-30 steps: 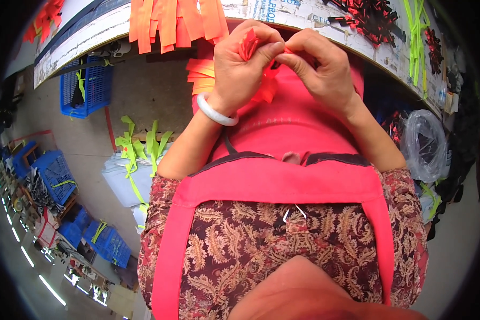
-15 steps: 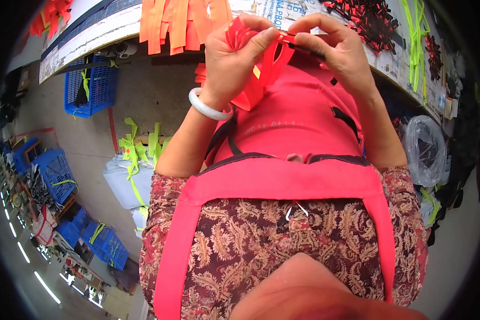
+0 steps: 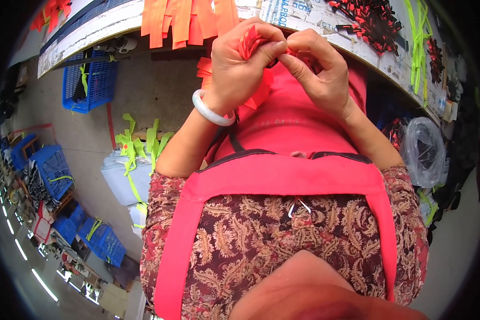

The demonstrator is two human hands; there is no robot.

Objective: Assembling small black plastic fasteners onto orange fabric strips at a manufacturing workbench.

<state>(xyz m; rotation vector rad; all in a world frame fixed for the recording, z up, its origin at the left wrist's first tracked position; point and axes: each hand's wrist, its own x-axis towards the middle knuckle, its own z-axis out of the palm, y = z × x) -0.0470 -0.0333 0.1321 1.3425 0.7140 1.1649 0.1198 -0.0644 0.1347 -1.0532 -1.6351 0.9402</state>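
My left hand (image 3: 242,66), with a pale bangle on its wrist, is closed round a bunch of orange-red fabric strips (image 3: 249,44). Folded tops of the strips poke out above its fist, while more lengths (image 3: 261,93) hang below over the pink apron. My right hand (image 3: 322,74) meets its fingertips, thumb and forefinger pinched at the end of an orange-red strip. A dark bit shows between the two hands, but the fingers hide most of it. Both hands are in front of the table edge.
Wide orange strips (image 3: 181,24) hang over the edge of the white table (image 3: 90,40). A pile of black-and-red pieces (image 3: 370,26) and yellow-green strips (image 3: 418,42) lie to the right. Blue crates (image 3: 88,85) stand at left, near a pale stack (image 3: 125,178) with yellow-green ties.
My right hand has moved left and down, its fingertips now against the left hand's. The strip loop and dark band stretched between the hands are mostly hidden now.
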